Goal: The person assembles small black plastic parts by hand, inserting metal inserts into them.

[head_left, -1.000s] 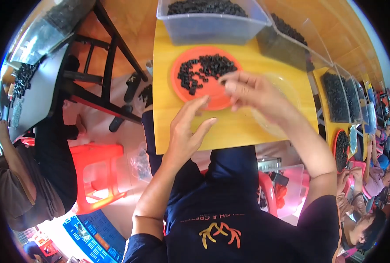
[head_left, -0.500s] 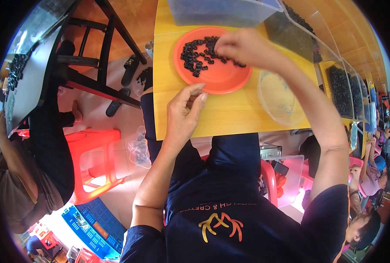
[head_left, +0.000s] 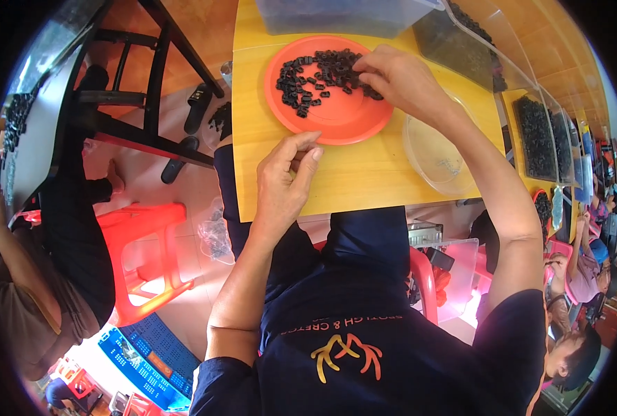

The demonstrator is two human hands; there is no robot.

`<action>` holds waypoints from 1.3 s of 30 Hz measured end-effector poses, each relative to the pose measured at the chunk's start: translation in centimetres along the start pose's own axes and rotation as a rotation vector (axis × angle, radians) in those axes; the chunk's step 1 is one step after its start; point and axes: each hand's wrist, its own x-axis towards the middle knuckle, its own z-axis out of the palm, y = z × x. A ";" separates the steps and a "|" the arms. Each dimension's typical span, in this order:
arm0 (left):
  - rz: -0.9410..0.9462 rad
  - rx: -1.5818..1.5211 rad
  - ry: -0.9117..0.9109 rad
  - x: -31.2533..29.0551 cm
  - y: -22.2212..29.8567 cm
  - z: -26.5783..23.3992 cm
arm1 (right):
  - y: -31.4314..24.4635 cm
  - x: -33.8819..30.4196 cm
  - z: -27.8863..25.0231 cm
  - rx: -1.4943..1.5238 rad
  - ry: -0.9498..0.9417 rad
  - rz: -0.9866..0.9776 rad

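Note:
Small black plastic pieces [head_left: 326,68] lie in a loose heap in the far half of a round red plate [head_left: 346,125] on the yellow table. My right hand [head_left: 409,83] reaches over the plate's right side, its fingertips drawn together at the heap's edge; anything between them is hidden. At the plate's near rim is my left hand [head_left: 284,182], fingers curled and thumb close to the index finger. Whatever it may hold is too small to make out. A clear round lid or shallow dish [head_left: 426,156], with tiny pale bits in it, sits right of the plate, partly under my right forearm.
A translucent bluish bin [head_left: 336,17] stands at the table's far edge. Clear boxes of black pieces [head_left: 541,139] line the right side. On the left are a black-framed stool or table [head_left: 152,90], a red plastic stool [head_left: 142,256], a blue crate [head_left: 149,367] and another person [head_left: 27,291].
My right hand's fingers have settled lower at the right part of the heap and look less blurred. My left hand keeps its place by the rim. The whole view has shifted slightly.

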 end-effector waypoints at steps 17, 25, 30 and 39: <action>0.019 0.020 0.050 0.1 -0.3 0.6 | -1.1 -0.6 0.1 0.201 -0.201 0.123; 0.050 -0.139 0.145 0.3 1.8 0.9 | -3.9 -2.3 -1.0 1.003 -0.381 0.243; 0.139 -0.215 0.147 1.1 2.7 1.9 | -5.8 -4.4 -0.7 1.240 -0.317 0.241; 0.109 -0.266 0.079 0.5 1.3 1.1 | -3.7 -7.6 -1.5 0.584 0.092 0.138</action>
